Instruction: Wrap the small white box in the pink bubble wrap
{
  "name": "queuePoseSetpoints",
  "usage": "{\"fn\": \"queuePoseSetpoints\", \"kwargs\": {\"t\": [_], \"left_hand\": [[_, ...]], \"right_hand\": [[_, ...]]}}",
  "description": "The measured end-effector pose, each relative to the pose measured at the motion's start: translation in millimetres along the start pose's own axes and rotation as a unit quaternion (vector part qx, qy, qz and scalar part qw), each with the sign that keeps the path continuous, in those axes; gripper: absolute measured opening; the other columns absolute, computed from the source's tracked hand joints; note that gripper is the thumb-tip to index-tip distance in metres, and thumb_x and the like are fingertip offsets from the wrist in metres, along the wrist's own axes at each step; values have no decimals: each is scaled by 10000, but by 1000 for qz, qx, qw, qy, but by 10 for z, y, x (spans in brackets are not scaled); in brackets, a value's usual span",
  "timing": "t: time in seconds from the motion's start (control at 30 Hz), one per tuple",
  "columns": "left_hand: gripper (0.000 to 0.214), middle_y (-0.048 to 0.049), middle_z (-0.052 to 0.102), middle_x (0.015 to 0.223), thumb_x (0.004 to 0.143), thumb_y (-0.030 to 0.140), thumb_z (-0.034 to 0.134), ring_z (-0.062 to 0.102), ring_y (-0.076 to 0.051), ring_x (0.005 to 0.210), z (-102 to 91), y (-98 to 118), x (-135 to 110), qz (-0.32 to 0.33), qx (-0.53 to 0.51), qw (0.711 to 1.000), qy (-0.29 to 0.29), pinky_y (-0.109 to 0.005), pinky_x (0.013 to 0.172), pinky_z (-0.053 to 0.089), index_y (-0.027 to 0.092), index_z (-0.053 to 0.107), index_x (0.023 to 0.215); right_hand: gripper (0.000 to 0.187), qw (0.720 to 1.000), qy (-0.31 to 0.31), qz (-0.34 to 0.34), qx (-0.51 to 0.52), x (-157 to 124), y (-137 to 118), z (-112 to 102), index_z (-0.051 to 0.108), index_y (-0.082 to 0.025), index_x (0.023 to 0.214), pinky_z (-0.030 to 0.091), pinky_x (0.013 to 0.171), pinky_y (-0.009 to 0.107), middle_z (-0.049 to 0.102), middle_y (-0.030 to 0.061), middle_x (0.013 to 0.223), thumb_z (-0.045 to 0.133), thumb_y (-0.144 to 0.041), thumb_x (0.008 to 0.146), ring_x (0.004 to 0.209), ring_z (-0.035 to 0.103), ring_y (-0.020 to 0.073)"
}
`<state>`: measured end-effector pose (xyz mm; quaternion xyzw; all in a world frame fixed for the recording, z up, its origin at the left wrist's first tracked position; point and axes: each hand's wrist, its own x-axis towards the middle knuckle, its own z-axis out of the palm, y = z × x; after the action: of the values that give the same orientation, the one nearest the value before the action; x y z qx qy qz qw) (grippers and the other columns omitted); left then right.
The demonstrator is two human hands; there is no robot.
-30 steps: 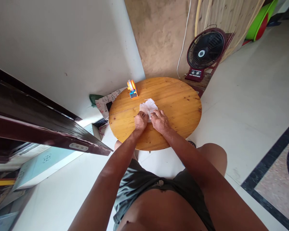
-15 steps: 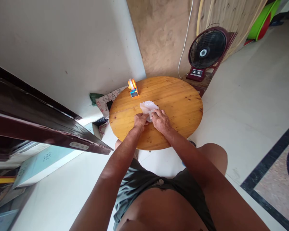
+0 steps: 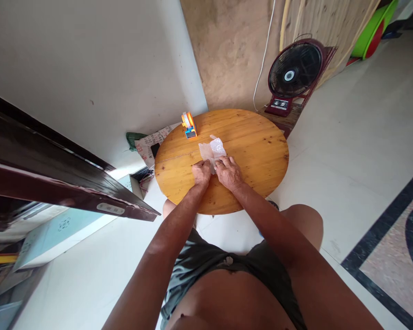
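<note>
A small piece of clear bubble wrap [image 3: 206, 149] lies partly spread and creased on the round wooden table [image 3: 258, 151]. Curled into a near fist, my left hand [image 3: 201, 173] grips its near left edge. My right hand [image 3: 230, 173] rests at the near right edge, bent fingers closed on the plastic. The two hands are close together with the wrap between them. Fingertips on both sides are partly hidden, and I cannot make out whether anything lies inside the wrap.
An orange and blue tape dispenser [image 3: 189, 125] stands at the table's far left edge. Behind the table to the right is a dark red fan [image 3: 294, 73] with a white cord [image 3: 264, 55]. A dark wooden door edge [image 3: 124, 206] juts in from the left.
The far part of the bubble wrap has opened out flatter and now shows separate flaps. My left hand has curled more tightly; my right hand has hardly moved.
</note>
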<state>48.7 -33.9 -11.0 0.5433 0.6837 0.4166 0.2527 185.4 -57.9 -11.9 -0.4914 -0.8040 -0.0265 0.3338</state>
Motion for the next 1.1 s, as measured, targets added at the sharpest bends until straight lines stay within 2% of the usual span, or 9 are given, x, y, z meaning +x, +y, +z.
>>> {"fn": "queuePoseSetpoints", "kwargs": {"t": [0.1, 0.17, 0.3, 0.5, 0.67, 0.77, 0.9, 1.1], "left_hand": [[330, 0, 594, 583, 886, 393, 515, 575, -145, 626, 48, 28, 0, -13, -16, 999, 49, -238, 564, 417, 166, 663, 697], [317, -18, 647, 636, 876, 382, 536, 592, -151, 655, 66, 60, -12, -5, -22, 998, 55, -246, 597, 432, 156, 684, 711], [311, -53, 715, 712, 896, 364, 544, 605, -154, 662, 49, 131, -53, 30, 0, 999, 40, -256, 652, 453, 151, 720, 753], [272, -101, 771, 835, 923, 304, 553, 660, -178, 742, -19, 246, -80, 83, 103, 991, 18, -268, 725, 458, 162, 753, 806], [280, -116, 776, 844, 933, 297, 548, 671, -186, 745, -52, 272, -46, 107, 141, 984, -9, -277, 721, 445, 173, 755, 791], [274, -121, 776, 848, 932, 298, 552, 676, -192, 757, -60, 272, -30, 108, 149, 983, -15, -279, 709, 438, 172, 761, 808], [263, -118, 776, 851, 922, 283, 554, 676, -191, 758, -63, 278, -17, 104, 137, 985, -23, -274, 700, 440, 168, 767, 818], [269, -102, 767, 804, 919, 287, 564, 646, -174, 699, -71, 301, -23, 113, 113, 987, -29, -276, 689, 439, 159, 778, 816]], "right_hand": [[325, 1000, 5, -2, -11, -4, 7, 19, 737, -146, 1185, 445, 991, 439, 638, 173, 1292, 481, -261, 1021, 1114, 522, 302], [335, 1000, 8, -3, -15, -2, 7, 26, 738, -139, 1188, 451, 979, 441, 639, 175, 1293, 473, -261, 1024, 1098, 527, 302], [351, 1000, 9, 1, -18, 7, -9, 16, 747, -121, 1177, 463, 957, 438, 653, 177, 1274, 456, -252, 1031, 1073, 535, 302], [347, 1000, 2, 8, -9, 11, -21, -5, 748, -127, 1199, 472, 941, 439, 653, 180, 1268, 470, -172, 997, 1065, 532, 303], [336, 1000, -6, 9, -7, 5, -12, 3, 747, -128, 1205, 470, 948, 433, 650, 172, 1277, 502, -165, 978, 1075, 528, 303], [336, 1000, -2, 7, -12, 0, -18, 4, 744, -130, 1209, 462, 954, 441, 646, 175, 1275, 502, -165, 978, 1088, 523, 304], [298, 999, 10, 10, -37, -9, -33, -1, 768, -136, 1117, 441, 925, 455, 637, 180, 1270, 507, -206, 990, 1086, 512, 310], [287, 998, 12, 5, -56, -14, -35, -14, 779, -156, 1012, 404, 827, 435, 648, 163, 1051, 497, -200, 988, 963, 490, 288]]}}
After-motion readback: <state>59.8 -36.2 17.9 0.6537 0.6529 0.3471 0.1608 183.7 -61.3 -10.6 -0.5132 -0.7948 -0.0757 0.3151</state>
